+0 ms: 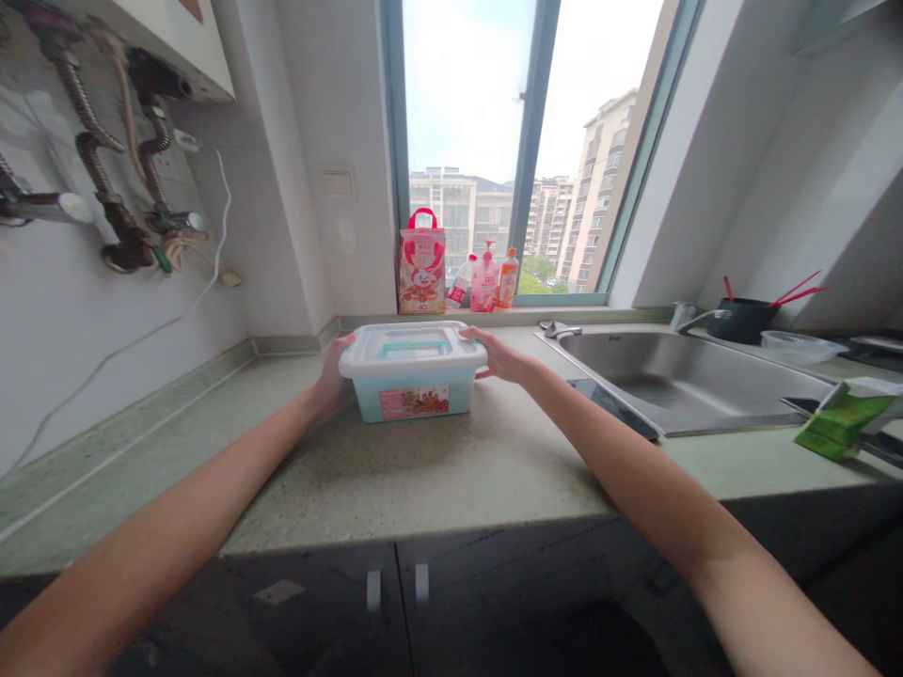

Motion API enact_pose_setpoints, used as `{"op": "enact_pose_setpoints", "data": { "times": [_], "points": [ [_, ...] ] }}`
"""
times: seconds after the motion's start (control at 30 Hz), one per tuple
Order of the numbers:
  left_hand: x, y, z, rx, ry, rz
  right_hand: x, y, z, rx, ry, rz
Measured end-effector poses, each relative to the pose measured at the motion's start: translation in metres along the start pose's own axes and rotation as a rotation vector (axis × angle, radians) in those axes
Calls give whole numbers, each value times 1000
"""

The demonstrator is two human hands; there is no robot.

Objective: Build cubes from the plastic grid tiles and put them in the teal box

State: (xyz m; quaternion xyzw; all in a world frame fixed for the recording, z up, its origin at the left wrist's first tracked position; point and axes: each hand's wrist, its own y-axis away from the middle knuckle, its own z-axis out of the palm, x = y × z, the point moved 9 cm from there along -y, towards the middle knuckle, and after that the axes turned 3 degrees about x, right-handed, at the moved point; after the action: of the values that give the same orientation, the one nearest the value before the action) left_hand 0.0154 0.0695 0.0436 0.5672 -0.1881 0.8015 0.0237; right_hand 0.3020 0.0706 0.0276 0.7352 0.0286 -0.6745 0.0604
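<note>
Your left hand [335,378] and right hand [498,355] grip the lidded plastic box [415,378], one at each end. The box is located at the countertop [437,489], left of the sink [705,376]; surface contact cannot be confirmed.

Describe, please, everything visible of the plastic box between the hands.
The plastic box has a pale blue-green body, narrowing downward, and a white lid covering its top, with a blue-green panel in the middle. A colourful label, its text too small to read, is on the front. The box is upright over the counter; whether it touches, I cannot tell. The left hand holds its left end, the right hand its right.
</note>
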Motion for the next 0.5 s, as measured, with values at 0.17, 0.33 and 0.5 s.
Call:
{"op": "enact_pose_setpoints", "data": {
  "times": [0.17, 0.33, 0.5],
  "points": [
    [1, -2, -2, 8, 2, 24, -5, 5, -11, 19, 78, 73],
    [2, -3, -4, 12, -25, 18, -13, 3, -3, 54, -28, 0],
    [-8, -5, -1, -54, -194, 4, -14, -7, -11, 157, -198, -81]
  ]
}}
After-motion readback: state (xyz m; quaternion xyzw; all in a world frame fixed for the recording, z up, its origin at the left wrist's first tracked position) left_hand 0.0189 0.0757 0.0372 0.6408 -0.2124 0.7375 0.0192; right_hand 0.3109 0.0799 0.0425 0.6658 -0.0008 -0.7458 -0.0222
